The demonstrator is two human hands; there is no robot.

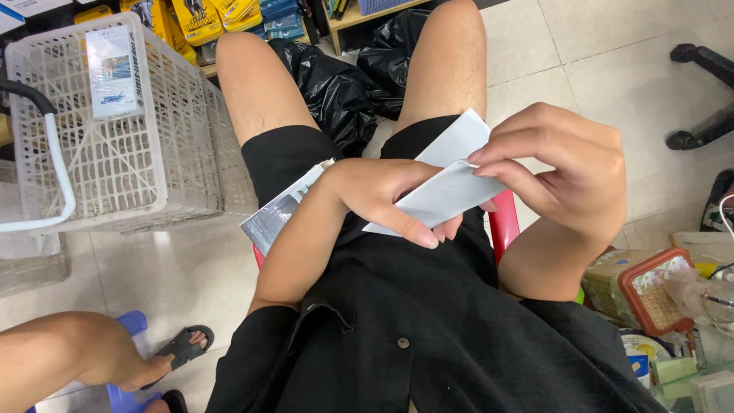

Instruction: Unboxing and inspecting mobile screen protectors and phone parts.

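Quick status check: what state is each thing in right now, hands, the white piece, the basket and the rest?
Left hand: gripping white packet.
Right hand: pinching the packet's top edge.
White packet: held over lap, tilted.
Dark booklet: lying on left thigh.
Basket: upright, box leaning inside.
Black bag: crumpled on floor.

A pale grey-white card [443, 183] is seen at centre frame. A white lattice basket [115, 153] is seen upper left, black bags [344, 84] at top centre.
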